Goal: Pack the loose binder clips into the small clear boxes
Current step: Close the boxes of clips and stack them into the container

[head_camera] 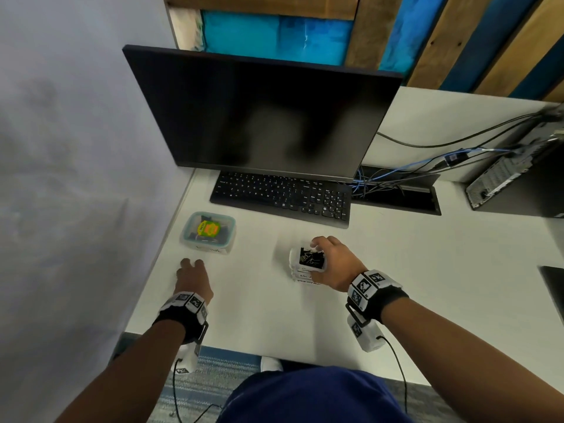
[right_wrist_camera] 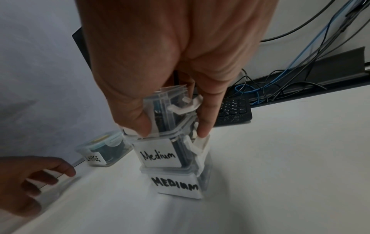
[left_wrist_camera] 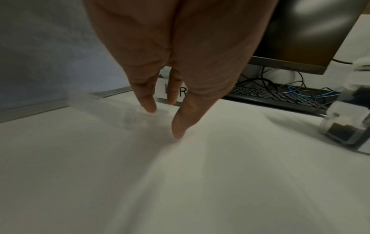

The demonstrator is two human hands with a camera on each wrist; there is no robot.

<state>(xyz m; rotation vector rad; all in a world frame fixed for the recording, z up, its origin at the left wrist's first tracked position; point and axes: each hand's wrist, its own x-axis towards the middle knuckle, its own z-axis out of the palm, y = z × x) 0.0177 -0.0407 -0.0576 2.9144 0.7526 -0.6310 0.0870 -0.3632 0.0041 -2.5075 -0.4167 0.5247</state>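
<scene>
Three small clear boxes stand stacked on the white desk. My right hand (head_camera: 319, 254) (right_wrist_camera: 174, 132) grips the top box (head_camera: 306, 261) (right_wrist_camera: 170, 101) between thumb and fingers; black binder clips (head_camera: 305, 256) show inside it. Its white latch sticks out at the side. Beneath it sit a box labelled "Medium" (right_wrist_camera: 160, 156) and one labelled "MEDIUM" (right_wrist_camera: 177, 187). To the left, my left hand (head_camera: 190, 264) (left_wrist_camera: 162, 120) touches the desk with straight fingers and holds nothing. A faint clear flat piece lies by its fingertips, too blurred to identify.
A bigger lidded container labelled "LARGE" (head_camera: 213, 249) (right_wrist_camera: 96, 158) stands just beyond my left hand, against the grey partition (head_camera: 76, 148). Behind are a black keyboard (head_camera: 280, 198), a dark monitor (head_camera: 262, 114), a cable slot (head_camera: 396, 190) and a computer case (head_camera: 512, 178).
</scene>
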